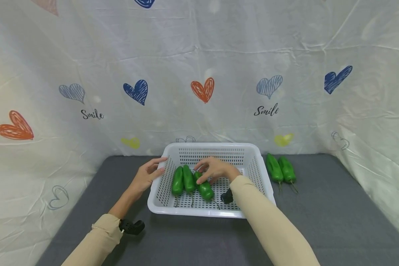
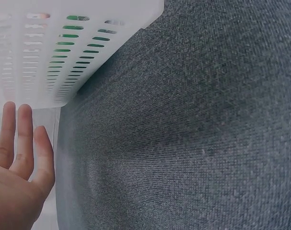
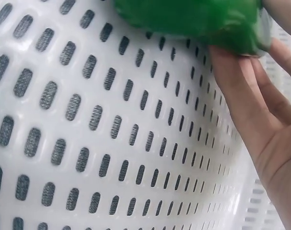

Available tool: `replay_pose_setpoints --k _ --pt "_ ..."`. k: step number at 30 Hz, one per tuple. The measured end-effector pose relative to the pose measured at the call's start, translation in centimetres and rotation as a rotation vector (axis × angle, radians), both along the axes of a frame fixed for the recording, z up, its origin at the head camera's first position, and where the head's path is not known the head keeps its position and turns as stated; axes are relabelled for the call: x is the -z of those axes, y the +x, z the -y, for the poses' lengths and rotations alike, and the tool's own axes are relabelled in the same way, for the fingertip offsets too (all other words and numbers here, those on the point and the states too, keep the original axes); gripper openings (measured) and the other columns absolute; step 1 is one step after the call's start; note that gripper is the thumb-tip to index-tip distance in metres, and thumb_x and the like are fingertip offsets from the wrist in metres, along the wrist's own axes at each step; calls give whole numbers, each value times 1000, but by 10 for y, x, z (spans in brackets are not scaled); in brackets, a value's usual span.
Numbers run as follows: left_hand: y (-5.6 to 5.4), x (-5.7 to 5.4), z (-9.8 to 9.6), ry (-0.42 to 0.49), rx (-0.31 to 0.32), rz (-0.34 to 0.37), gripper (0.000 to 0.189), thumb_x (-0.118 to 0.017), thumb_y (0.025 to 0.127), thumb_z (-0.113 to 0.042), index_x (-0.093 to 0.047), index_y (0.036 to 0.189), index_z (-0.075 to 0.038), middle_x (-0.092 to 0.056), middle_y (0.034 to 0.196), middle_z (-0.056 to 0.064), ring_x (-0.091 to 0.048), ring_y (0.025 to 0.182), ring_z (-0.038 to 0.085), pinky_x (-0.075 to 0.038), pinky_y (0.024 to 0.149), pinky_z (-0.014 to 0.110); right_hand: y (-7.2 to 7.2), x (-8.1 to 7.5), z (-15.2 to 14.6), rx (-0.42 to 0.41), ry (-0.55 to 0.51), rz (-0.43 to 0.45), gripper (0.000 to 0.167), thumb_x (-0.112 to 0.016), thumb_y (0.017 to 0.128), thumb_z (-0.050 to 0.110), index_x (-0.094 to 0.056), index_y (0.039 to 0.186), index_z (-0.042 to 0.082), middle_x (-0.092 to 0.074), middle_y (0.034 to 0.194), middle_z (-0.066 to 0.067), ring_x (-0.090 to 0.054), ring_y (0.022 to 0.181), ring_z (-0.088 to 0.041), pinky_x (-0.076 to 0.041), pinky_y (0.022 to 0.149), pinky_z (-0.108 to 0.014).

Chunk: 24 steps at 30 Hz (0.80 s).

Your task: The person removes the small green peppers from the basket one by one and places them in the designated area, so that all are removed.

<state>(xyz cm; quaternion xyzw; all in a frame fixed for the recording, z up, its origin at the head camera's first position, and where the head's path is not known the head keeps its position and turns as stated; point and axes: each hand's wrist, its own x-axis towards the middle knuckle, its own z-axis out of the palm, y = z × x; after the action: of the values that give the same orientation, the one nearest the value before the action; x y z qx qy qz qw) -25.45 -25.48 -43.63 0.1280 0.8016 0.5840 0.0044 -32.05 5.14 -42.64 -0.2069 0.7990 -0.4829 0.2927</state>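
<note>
A white perforated plastic basket [image 1: 212, 212] stands on the table, with three green chili peppers inside. Two of them, a left pepper [image 1: 177, 181] and a middle pepper [image 1: 188, 179], lie side by side. My right hand [image 1: 217, 169] reaches into the basket and holds the third pepper [image 1: 206, 191] between thumb and fingers. In the right wrist view, fingertips touch the end of that green pepper [image 3: 183, 19], just over the slotted floor. My left hand [image 1: 147, 174] touches the basket's left rim; its fingers look fairly straight in the left wrist view.
Outside the basket, to its right, two more green peppers [image 1: 274, 168] lie next to each other on the dark grey tabletop [image 1: 319, 214]. A white curtain [image 1: 173, 122] printed with hearts hangs behind the table's back edge. Dark cameras are strapped to both wrists.
</note>
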Motion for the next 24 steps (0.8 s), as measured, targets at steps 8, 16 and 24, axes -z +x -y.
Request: replay_pose_setpoints --k 8,16,24 --pt "0 2 1 3 3 -15 47 -64 103 -21 -53 148 -9 -57 131 25 -68 101 32 -59 72 40 -3 -1 -4 -29 -8 -16 56 -87 81 7 -65 132 5 -59 132 -14 -58 118 -31 -58 80 -44" --pt "1 1 0 11 20 -20 47 -63 104 -20 -51 148 -8 -57 131 27 -68 102 32 -59 73 39 -10 0 -18 31 -86 15 50 -85 84 7 -67 130 7 -58 133 -19 -57 121 -33 -57 84 -44" --pt "0 1 1 -6 6 -3 46 -63 104 -20 -52 148 -12 -57 132 25 -67 103 33 -59 73 39 -15 -3 -23 83 -228 95 52 -82 85 4 -64 134 5 -64 125 -19 -64 112 -32 -56 86 -44"
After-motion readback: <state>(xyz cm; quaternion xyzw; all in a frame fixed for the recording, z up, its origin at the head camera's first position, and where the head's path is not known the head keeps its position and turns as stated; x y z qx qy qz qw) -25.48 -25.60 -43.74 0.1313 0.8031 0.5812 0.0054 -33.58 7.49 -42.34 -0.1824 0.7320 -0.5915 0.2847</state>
